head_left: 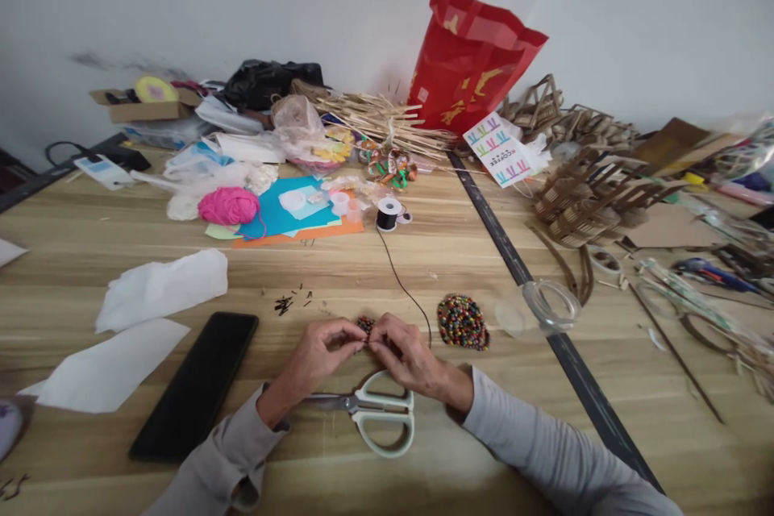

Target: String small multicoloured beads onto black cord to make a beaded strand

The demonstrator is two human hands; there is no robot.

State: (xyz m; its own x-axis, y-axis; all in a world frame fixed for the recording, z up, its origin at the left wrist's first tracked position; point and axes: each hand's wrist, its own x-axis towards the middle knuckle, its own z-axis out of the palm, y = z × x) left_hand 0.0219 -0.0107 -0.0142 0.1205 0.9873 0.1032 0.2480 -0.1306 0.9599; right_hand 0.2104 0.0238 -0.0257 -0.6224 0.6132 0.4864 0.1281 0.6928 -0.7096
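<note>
My left hand [318, 356] and my right hand [406, 353] meet near the table's front, thumbs and forefingers pinched together. Between the fingertips shows a small beaded cord [365, 324] with multicoloured beads, partly covered by the fingers. A thin black cord [396, 274] runs from a black spool [387, 214] down behind my right hand. Beneath my hands lie white-handled scissors [382, 413], blades pointing left. To the right of my right hand rests a coiled heap of colourful beads [463, 322]. Short black cord snippets [283, 304] are scattered beyond my left hand.
At left lie a black phone [194, 387] and white paper pieces [163, 288]. Pink yarn [228, 205] and blue paper [293, 214] sit farther back. A red bag [472, 56] stands by the wall. Woven baskets [580, 201] and a clear tape roll [550, 305] are at right.
</note>
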